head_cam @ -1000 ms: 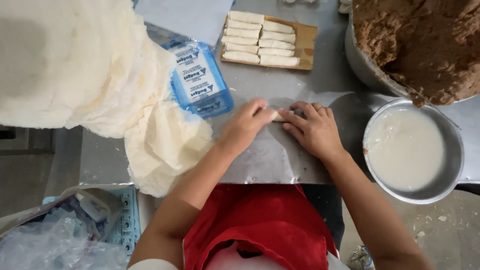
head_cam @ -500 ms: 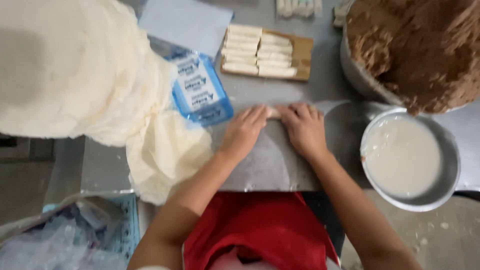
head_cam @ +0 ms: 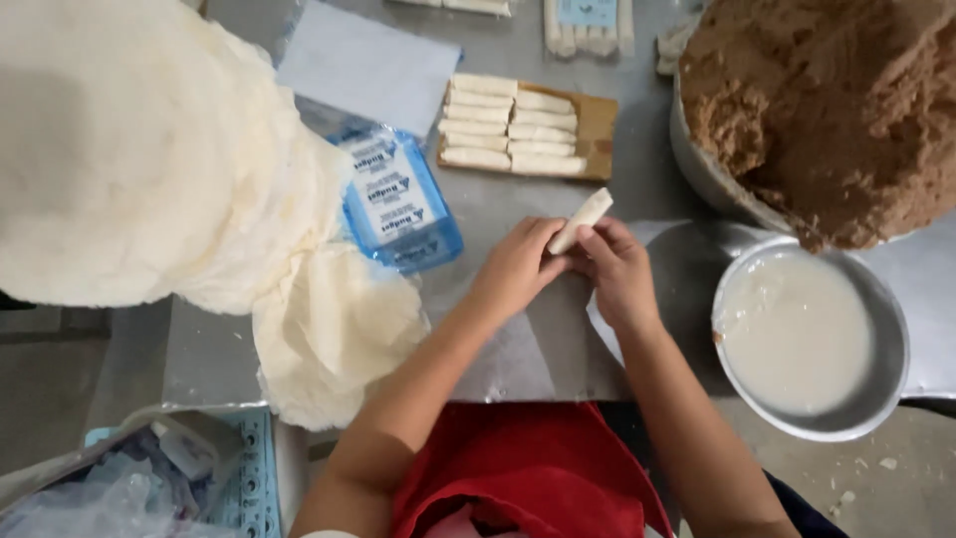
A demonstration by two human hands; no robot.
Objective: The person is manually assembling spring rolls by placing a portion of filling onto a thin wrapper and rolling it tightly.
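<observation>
Both hands pinch one pale roll point(head_cam: 581, 220) just above the tabletop point(head_cam: 498, 214) at mid scene: the left hand point(head_cam: 518, 267) grips its near end, and the right hand point(head_cam: 619, 269) closes its fingers on it from the right. The roll tilts up and to the right, its far end free, so a loose pinch could let the wrapper unwind or the roll drop. A squeeze too hard might split the thin skin. The bowl point(head_cam: 809, 341) of white liquid sits just right of the right hand, and an elbow swing could tip or splash it. The board point(head_cam: 596, 128) of finished rolls lies beyond. The roll's seam is hidden under the fingers; the tub point(head_cam: 697, 159) of brown filling and the wrapper stack point(head_cam: 129, 159) are cut off by the edges.
</observation>
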